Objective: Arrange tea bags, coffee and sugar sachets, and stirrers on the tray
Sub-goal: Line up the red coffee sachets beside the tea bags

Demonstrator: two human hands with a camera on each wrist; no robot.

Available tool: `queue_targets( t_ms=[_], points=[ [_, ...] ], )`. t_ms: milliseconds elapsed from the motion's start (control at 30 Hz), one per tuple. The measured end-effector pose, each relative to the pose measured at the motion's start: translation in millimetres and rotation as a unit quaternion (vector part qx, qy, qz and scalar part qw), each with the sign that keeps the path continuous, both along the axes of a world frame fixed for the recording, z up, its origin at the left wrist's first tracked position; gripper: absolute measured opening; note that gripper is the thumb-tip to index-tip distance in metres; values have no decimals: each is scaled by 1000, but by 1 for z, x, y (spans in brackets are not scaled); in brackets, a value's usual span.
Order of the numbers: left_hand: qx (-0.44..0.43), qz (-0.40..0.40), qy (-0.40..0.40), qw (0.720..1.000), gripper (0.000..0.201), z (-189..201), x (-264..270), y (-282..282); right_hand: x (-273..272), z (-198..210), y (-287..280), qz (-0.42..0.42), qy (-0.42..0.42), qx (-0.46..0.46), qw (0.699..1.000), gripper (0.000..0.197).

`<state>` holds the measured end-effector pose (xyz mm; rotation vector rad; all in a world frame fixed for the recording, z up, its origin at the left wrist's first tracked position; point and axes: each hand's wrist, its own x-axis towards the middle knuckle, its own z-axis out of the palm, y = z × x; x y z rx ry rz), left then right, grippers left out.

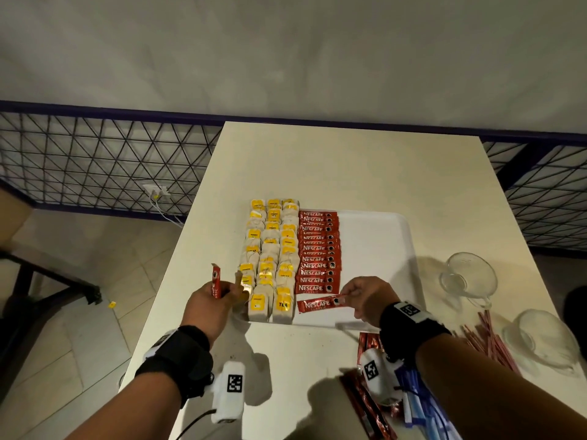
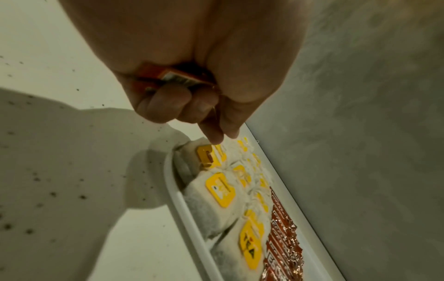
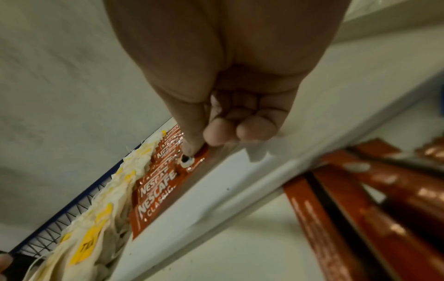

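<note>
A white tray [image 1: 381,236] lies on the table and holds three columns of tea bags [image 1: 273,249] with yellow tags at its left, then a column of red coffee sachets [image 1: 317,252]. My right hand [image 1: 368,296] pinches the right end of one more coffee sachet [image 1: 319,304] at the tray's near edge, just below that column; the right wrist view shows the pinched sachet [image 3: 158,197] lying on the tray. My left hand [image 1: 212,303] is curled round an upright coffee sachet [image 1: 216,281] beside the tray's near left corner, above the tea bags [image 2: 221,190].
More red coffee sachets [image 1: 368,395] and blue-and-white sachets [image 1: 422,408] lie near the table's front edge. Pink stirrers [image 1: 489,338] lie at the right beside two clear glass cups [image 1: 470,274] [image 1: 546,338]. The tray's right half is bare. A wire fence stands behind the table.
</note>
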<state>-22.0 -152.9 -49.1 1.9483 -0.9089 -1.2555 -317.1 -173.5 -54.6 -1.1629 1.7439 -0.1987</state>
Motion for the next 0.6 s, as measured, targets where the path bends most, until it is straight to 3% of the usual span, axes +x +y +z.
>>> queue_targets(
  t_ms=[100,300,600],
  points=[
    [3,-12,-37,999,8,-2,4,4,6,-3,-3,-12,39,-14,999,11],
    [76,-81,-191,975,12,-17,13,0,13,-8,-6,6,81,-39,996,11],
    [96,-96,-181,974,16,-25,18,-4,15,-11,-8,20,110,-32,993,12]
  ],
)
